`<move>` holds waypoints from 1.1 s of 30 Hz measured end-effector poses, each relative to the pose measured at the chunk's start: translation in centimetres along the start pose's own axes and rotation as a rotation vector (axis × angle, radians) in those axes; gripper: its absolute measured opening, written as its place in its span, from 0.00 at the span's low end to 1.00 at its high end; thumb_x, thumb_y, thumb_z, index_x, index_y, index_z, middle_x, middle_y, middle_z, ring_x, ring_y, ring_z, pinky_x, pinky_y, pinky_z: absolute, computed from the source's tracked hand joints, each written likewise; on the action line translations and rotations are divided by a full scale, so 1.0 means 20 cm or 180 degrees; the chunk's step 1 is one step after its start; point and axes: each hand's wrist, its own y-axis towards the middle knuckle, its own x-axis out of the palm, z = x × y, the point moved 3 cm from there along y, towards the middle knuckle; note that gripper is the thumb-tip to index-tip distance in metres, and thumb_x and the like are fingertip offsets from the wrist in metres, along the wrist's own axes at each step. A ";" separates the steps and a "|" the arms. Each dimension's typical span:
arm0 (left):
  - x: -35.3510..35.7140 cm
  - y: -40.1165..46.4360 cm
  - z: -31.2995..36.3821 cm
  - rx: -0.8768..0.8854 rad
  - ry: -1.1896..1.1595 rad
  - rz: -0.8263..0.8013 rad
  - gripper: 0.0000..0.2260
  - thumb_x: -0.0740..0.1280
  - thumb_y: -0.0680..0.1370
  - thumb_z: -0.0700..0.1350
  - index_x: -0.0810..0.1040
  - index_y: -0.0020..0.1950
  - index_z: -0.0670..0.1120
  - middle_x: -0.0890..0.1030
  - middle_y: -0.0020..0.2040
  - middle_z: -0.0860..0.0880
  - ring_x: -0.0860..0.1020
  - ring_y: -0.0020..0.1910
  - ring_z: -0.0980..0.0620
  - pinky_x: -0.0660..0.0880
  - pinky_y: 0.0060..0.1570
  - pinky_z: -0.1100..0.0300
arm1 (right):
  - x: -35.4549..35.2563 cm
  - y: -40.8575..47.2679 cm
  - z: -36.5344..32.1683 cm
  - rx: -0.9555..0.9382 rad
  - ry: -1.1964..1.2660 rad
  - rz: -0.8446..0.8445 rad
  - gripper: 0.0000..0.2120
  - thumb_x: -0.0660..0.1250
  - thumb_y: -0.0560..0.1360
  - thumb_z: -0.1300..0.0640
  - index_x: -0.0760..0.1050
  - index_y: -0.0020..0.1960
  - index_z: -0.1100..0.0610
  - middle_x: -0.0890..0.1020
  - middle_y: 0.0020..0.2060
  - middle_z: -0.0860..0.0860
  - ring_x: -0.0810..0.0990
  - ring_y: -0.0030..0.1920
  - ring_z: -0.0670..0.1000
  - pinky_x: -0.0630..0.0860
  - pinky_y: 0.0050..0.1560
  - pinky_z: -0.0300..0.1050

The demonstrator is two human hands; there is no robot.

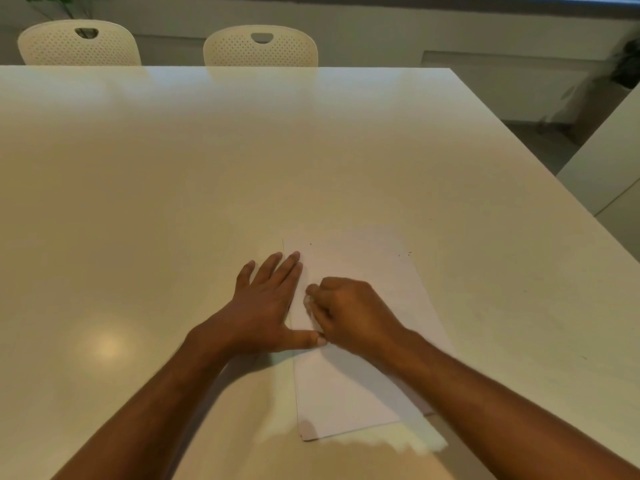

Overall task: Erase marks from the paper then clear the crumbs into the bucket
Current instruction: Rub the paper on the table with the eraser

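Head: paper (349,386) (left hand (266,306) edging)

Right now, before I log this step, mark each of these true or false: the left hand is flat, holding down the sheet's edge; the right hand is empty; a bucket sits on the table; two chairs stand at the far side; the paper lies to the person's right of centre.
1. The left hand lies flat across the left edge of the paper. True.
2. The right hand is empty. False: its fingers curl round a small pale eraser.
3. A bucket sits on the table. False: none is in view.
4. Two chairs stand at the far side. True.
5. The paper lies right of centre. True.
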 end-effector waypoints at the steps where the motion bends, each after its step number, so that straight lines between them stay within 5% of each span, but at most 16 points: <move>1: 0.00 0.00 0.00 -0.0003 -0.0001 -0.0011 0.58 0.49 0.64 0.84 0.34 0.80 0.48 0.30 0.79 0.54 0.29 0.77 0.53 0.35 0.76 0.42 | -0.01 0.02 0.04 0.0093 -0.0054 0.0020 0.14 0.57 0.78 0.53 0.79 0.44 0.57 0.78 0.34 0.51 0.77 0.35 0.54 0.74 0.35 0.48; 5: 0.00 0.00 0.00 -0.0017 -0.0037 -0.0005 0.58 0.51 0.65 0.83 0.34 0.80 0.48 0.30 0.79 0.54 0.29 0.77 0.53 0.34 0.76 0.43 | -0.10 0.07 0.29 0.1050 -0.0443 0.0490 0.11 0.58 0.77 0.56 0.75 0.40 0.57 0.79 0.36 0.53 0.78 0.39 0.57 0.68 0.36 0.46; 11: 0.00 0.00 0.00 -0.0015 0.0021 -0.0010 0.60 0.46 0.61 0.85 0.34 0.80 0.48 0.31 0.79 0.54 0.30 0.78 0.52 0.35 0.76 0.42 | -0.03 -0.07 0.00 0.0195 -0.0018 -0.0102 0.13 0.58 0.77 0.53 0.79 0.41 0.56 0.78 0.33 0.50 0.76 0.34 0.52 0.74 0.36 0.48; 16: 0.00 0.00 0.00 -0.0018 -0.0069 0.0042 0.58 0.52 0.65 0.83 0.35 0.80 0.49 0.31 0.79 0.55 0.30 0.77 0.54 0.34 0.76 0.43 | -0.15 -0.08 0.29 0.1247 -0.0499 0.0513 0.10 0.60 0.76 0.56 0.76 0.38 0.56 0.78 0.32 0.52 0.78 0.36 0.57 0.63 0.34 0.45; 21: 0.02 0.01 -0.01 0.0045 0.0074 0.0000 0.55 0.49 0.64 0.84 0.33 0.80 0.54 0.29 0.79 0.54 0.29 0.77 0.51 0.35 0.75 0.41 | -0.08 -0.20 0.01 0.0420 -0.0012 0.0112 0.11 0.60 0.76 0.56 0.71 0.35 0.54 0.73 0.30 0.50 0.74 0.30 0.55 0.68 0.31 0.45; 26: 0.02 0.02 -0.01 0.0037 0.0117 0.0001 0.55 0.47 0.64 0.84 0.35 0.80 0.55 0.29 0.79 0.54 0.29 0.77 0.51 0.35 0.75 0.40 | -0.17 -0.14 0.33 0.1388 -0.0563 0.0502 0.12 0.58 0.77 0.55 0.74 0.37 0.55 0.73 0.30 0.50 0.77 0.35 0.56 0.63 0.34 0.44; 31: 0.03 0.02 -0.01 0.0023 0.0164 -0.0030 0.55 0.46 0.63 0.85 0.34 0.80 0.55 0.28 0.78 0.54 0.28 0.77 0.51 0.35 0.75 0.40 | -0.08 -0.23 -0.01 0.0466 -0.0100 0.0221 0.10 0.62 0.75 0.57 0.73 0.35 0.55 0.74 0.29 0.51 0.74 0.30 0.55 0.65 0.30 0.44; 33: 0.03 0.02 -0.01 0.0027 0.0167 -0.0039 0.55 0.46 0.63 0.85 0.34 0.80 0.55 0.28 0.78 0.54 0.28 0.77 0.51 0.34 0.75 0.41 | -0.10 -0.22 0.06 0.0620 -0.0226 0.0259 0.11 0.61 0.76 0.56 0.73 0.35 0.55 0.75 0.30 0.51 0.75 0.31 0.56 0.68 0.32 0.45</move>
